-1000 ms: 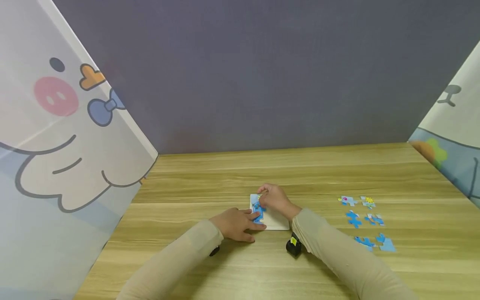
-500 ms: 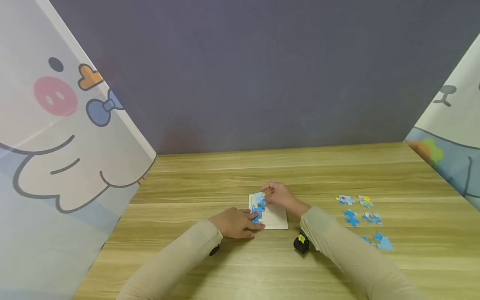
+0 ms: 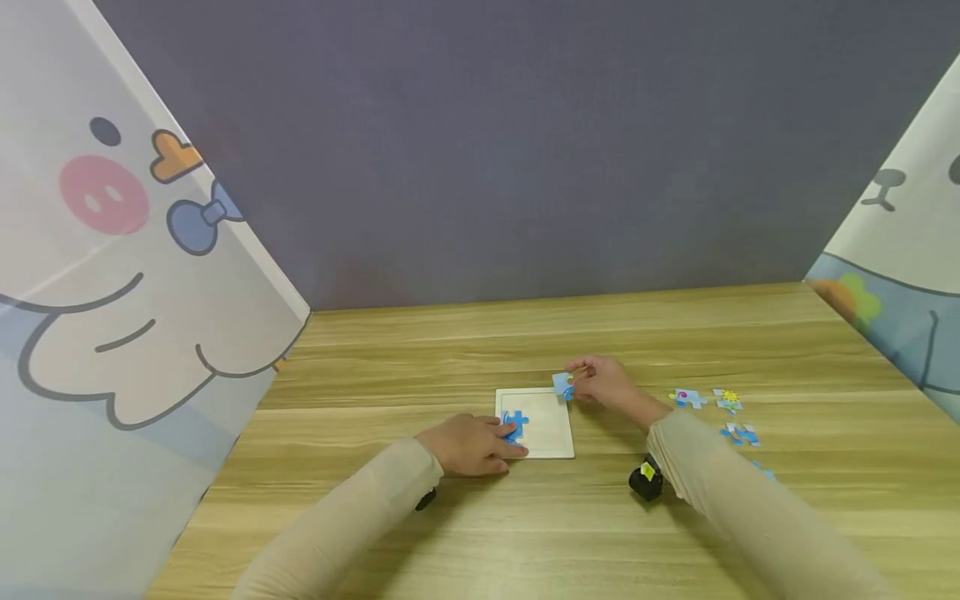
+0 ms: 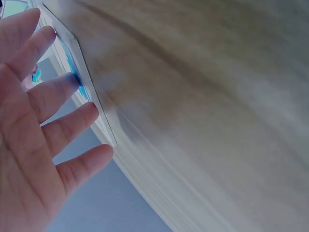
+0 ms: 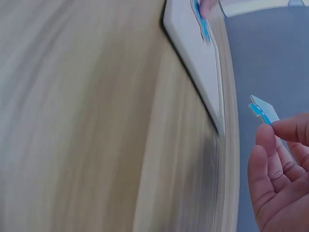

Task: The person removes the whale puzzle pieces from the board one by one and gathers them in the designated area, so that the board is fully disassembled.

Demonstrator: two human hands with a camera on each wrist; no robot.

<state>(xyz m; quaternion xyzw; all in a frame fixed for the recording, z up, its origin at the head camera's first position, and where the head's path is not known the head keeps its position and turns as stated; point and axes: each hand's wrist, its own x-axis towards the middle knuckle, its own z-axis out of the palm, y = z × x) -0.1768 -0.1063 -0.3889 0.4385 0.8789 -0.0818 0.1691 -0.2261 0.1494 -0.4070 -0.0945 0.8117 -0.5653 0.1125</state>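
Note:
A square white puzzle tray point(image 3: 551, 429) lies on the table in front of the person. Inside its lower left corner sits a blue jigsaw piece point(image 3: 519, 419), partly hidden under the fingers of the left hand point(image 3: 468, 446). Those fingers are spread and fairly straight, as the left wrist view also shows. Beyond the tray's upper right corner, the right hand point(image 3: 606, 383) pinches a light blue jigsaw piece point(image 3: 561, 385) between thumb and fingertips. In the right wrist view this pinched piece point(image 5: 264, 108) is held up, apart from the tray.
Loose jigsaw pieces lie at the right: one with a pink swirl point(image 3: 687, 398), one with a yellow sun point(image 3: 728, 398), and a blue and white one point(image 3: 741, 434). The right forearm partly covers another blue piece point(image 3: 763, 471). A grey panel point(image 3: 480, 167) stands behind the table.
The right hand has lifted the light blue piece out of the tray's upper left area and carried it to the right. The left hand has stayed on the blue piece.

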